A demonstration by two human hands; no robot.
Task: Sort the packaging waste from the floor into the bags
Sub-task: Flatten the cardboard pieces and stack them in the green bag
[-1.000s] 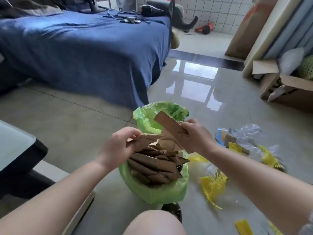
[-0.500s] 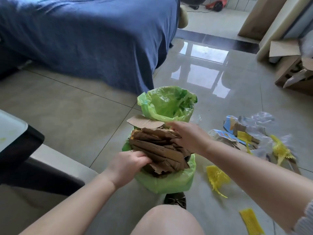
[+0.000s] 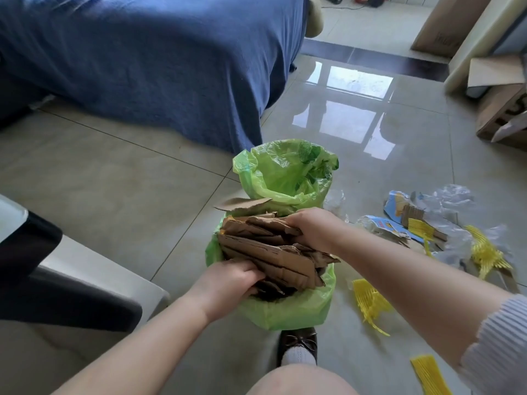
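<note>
Two green plastic bags stand on the tiled floor in front of me. The near bag (image 3: 288,309) is stuffed with torn brown cardboard pieces (image 3: 268,249) that stick out above its rim. My left hand (image 3: 228,280) grips the cardboard at the near left edge. My right hand (image 3: 310,226) presses on the cardboard at the far right side. The far bag (image 3: 285,172) stands open right behind it, its contents hidden. Loose waste lies to the right: clear plastic film (image 3: 450,201), blue printed wrappers (image 3: 390,226) and yellow foam netting (image 3: 370,303).
A bed with a blue cover (image 3: 159,61) fills the upper left. A dark and white furniture edge (image 3: 57,280) lies at my left. Open cardboard boxes (image 3: 502,109) sit at the far right. My shoe (image 3: 298,346) stands just behind the near bag.
My right hand brought a cardboard piece down onto the pile. My left hand dropped to the near edge of the bag. Both hands now hold the cardboard down; the view tilted downward.
</note>
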